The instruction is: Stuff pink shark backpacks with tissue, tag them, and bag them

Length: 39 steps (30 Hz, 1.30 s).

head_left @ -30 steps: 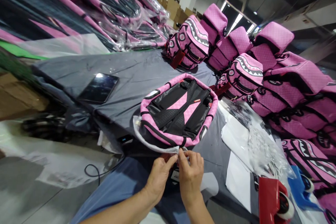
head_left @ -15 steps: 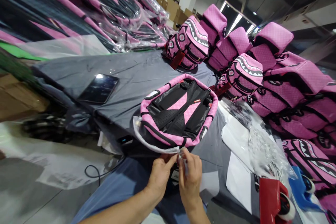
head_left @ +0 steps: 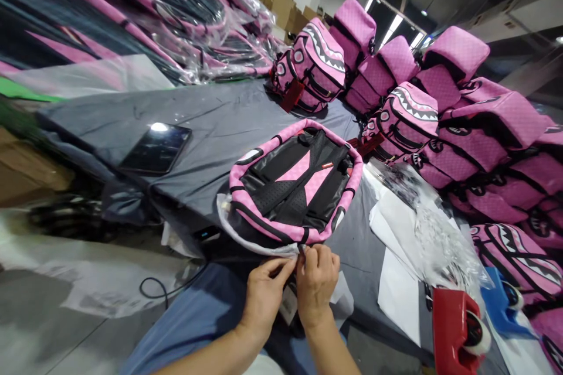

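A pink-and-black backpack lies on the grey-covered table with its black padded back panel facing up. Along its near left edge curves a strap in a whitish wrap, running down to my hands. My left hand pinches the end of this wrapped strap between thumb and fingers. Right beside it, my right hand is closed at the same end, where a short dark piece shows above the fingers. What lies inside the right fist is mostly hidden. Both hands are just off the backpack's near end.
A tablet lies left on the table. Pink backpacks are piled at the right, plastic-wrapped ones at far left. White sheets, clear plastic bags, a red tape dispenser and a blue one sit near right.
My right hand has turned so its knuckles face up, still beside the left hand. Both hands stay at the strap's end. The view has shifted slightly.
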Each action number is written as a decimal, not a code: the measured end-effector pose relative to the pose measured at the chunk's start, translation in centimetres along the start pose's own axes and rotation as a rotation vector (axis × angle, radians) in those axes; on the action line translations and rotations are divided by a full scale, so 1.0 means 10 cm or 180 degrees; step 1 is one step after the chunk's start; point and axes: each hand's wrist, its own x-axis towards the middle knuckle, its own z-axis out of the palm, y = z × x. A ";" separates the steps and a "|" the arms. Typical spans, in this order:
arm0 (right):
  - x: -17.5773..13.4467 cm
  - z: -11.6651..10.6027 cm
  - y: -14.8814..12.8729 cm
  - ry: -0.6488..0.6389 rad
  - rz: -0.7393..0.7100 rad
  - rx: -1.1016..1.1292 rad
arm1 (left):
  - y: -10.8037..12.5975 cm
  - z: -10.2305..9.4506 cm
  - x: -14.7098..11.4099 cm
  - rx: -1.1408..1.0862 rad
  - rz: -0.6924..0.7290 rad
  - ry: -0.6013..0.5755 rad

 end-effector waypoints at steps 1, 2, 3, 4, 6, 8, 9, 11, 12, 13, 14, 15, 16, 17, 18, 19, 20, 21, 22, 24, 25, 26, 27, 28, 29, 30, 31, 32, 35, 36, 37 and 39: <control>0.01 -0.02 0.01 -0.0033 -0.0089 0.0023 | 0.03 0.00 0.00 0.0032 0.0023 -0.0005; 0.01 -0.04 0.02 -0.0068 -0.0174 0.0046 | 0.07 0.00 0.00 0.0011 -0.0008 -0.0005; 0.02 -0.06 0.02 -0.0102 -0.0256 0.0062 | 0.11 0.02 0.01 -0.0046 -0.0093 -0.0001; 0.03 -0.09 0.03 -0.0143 -0.0330 0.0076 | 0.16 0.05 0.01 -0.0119 -0.0217 0.0015; 0.05 -0.16 0.02 -0.0279 -0.0414 0.0113 | 0.25 0.10 0.02 -0.0252 -0.0466 0.0062; 0.07 -0.22 -0.01 -0.0509 -0.0425 0.0180 | 0.31 0.15 0.02 -0.0330 -0.0648 0.0092; 0.08 -0.24 -0.03 -0.0610 -0.0407 0.0203 | 0.33 0.17 0.01 -0.0346 -0.0701 0.0099; 0.08 -0.25 -0.08 -0.0679 -0.0304 0.0167 | 0.36 0.19 0.00 -0.0361 -0.0741 0.0113; 0.08 -0.24 -0.09 -0.0658 -0.0234 0.0115 | 0.37 0.19 -0.01 -0.0359 -0.0734 0.0110; 0.07 -0.23 -0.11 -0.0612 -0.0163 0.0060 | 0.39 0.18 -0.01 -0.0339 -0.0719 0.0076; 0.07 -0.21 -0.11 -0.0577 -0.0099 0.0014 | 0.41 0.18 -0.02 -0.0297 -0.0699 0.0003; 0.06 -0.19 -0.11 -0.0545 -0.0052 -0.0010 | 0.44 0.17 -0.03 -0.0225 -0.0671 -0.0100; 0.06 -0.17 -0.11 -0.0526 -0.0025 -0.0014 | 0.48 0.15 -0.04 -0.0121 -0.0627 -0.0240; 0.05 -0.16 -0.11 -0.0513 -0.0006 -0.0006 | 0.52 0.14 -0.05 0.0006 -0.0557 -0.0404; 0.05 -0.15 -0.10 -0.0486 0.0008 0.0011 | 0.57 0.13 -0.06 0.0138 -0.0464 -0.0565; 0.05 -0.14 -0.09 -0.0447 0.0016 0.0034 | 0.61 0.12 -0.06 0.0260 -0.0357 -0.0716; 0.04 -0.14 -0.08 -0.0394 0.0032 0.0060 | 0.66 0.10 -0.07 0.0368 -0.0242 -0.0853; 0.04 -0.14 -0.08 -0.0342 0.0045 0.0079 | 0.69 0.08 -0.07 0.0459 -0.0135 -0.0969; 0.04 -0.14 -0.07 -0.0295 0.0055 0.0087 | 0.72 0.06 -0.07 0.0527 -0.0032 -0.1050; 0.04 -0.13 -0.06 -0.0232 0.0054 0.0079 | 0.74 -0.01 -0.07 0.0629 0.0184 -0.1032; 0.04 -0.13 -0.05 -0.0213 0.0044 0.0064 | 0.73 -0.06 -0.06 0.0672 0.0302 -0.0940; 0.04 -0.13 -0.05 -0.0200 0.0028 0.0055 | 0.70 -0.11 -0.07 0.0710 0.0433 -0.0823; 0.04 -0.13 -0.04 -0.0187 0.0013 0.0069 | 0.67 -0.17 -0.08 0.0753 0.0575 -0.0729; 0.05 -0.14 -0.03 -0.0180 0.0033 0.0116 | 0.61 -0.24 -0.09 0.0810 0.0705 -0.0699; 0.05 -0.15 -0.03 -0.0194 0.0091 0.0206 | 0.55 -0.30 -0.10 0.0878 0.0794 -0.0747; 0.05 -0.16 -0.02 -0.0239 0.0190 0.0348 | 0.47 -0.35 -0.11 0.0954 0.0829 -0.0851; 0.05 -0.17 -0.01 -0.0309 0.0328 0.0535 | 0.39 -0.39 -0.11 0.1030 0.0802 -0.0965; 0.05 -0.18 0.00 -0.0395 0.0504 0.0744 | 0.31 -0.42 -0.10 0.1088 0.0719 -0.1037; 0.06 -0.21 0.02 -0.0699 0.1065 0.1335 | 0.12 -0.40 0.01 0.1005 0.0343 -0.1037; 0.07 -0.21 0.03 -0.0797 0.1235 0.1487 | 0.08 -0.35 0.05 0.0881 0.0223 -0.1049; 0.08 -0.21 0.04 -0.0874 0.1396 0.1623 | 0.06 -0.30 0.09 0.0712 0.0102 -0.1114; 0.10 -0.21 0.07 -0.0973 0.1691 0.1897 | 0.05 -0.16 0.14 0.0231 -0.0145 -0.1355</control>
